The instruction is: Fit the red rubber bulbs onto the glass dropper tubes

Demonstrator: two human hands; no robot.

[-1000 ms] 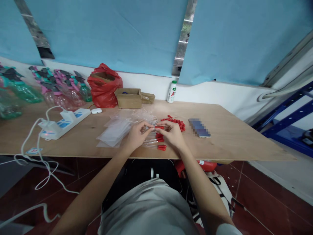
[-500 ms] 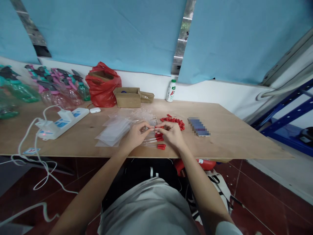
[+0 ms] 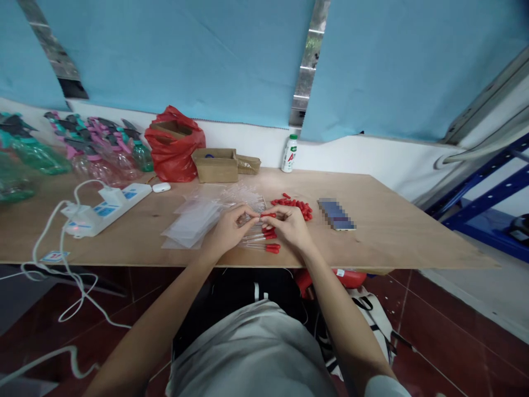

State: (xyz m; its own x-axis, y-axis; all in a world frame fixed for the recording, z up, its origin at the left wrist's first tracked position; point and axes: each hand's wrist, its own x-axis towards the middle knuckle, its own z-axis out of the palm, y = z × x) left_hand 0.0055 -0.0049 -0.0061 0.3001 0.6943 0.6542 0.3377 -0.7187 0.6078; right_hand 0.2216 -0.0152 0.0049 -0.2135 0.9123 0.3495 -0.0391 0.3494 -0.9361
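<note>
My left hand (image 3: 233,227) pinches a clear dropper tube, mostly hidden by the fingers. Against its end, my right hand (image 3: 290,225) grips a red rubber bulb (image 3: 268,215) between thumb and fingertips. The two hands meet just above the table. Below them lie several droppers (image 3: 271,248) with red bulbs on clear tubes. Behind my hands is a spread of loose clear tubes (image 3: 243,194). A heap of red rubber bulbs (image 3: 303,208) sits beyond my right hand. Flat clear plastic bags (image 3: 188,226) lie left of my left hand.
On the wooden table (image 3: 397,231) are a phone (image 3: 336,214), a white bottle (image 3: 289,154), a cardboard box (image 3: 215,166) and a red plastic bag (image 3: 176,146). A power strip (image 3: 109,209) with cables and several spray bottles (image 3: 103,157) stand left. A blue rack (image 3: 487,204) is at right.
My hands stay almost in place, still pressed together at the bulb and tube. The view has shifted very slightly; nothing on the table has visibly moved.
</note>
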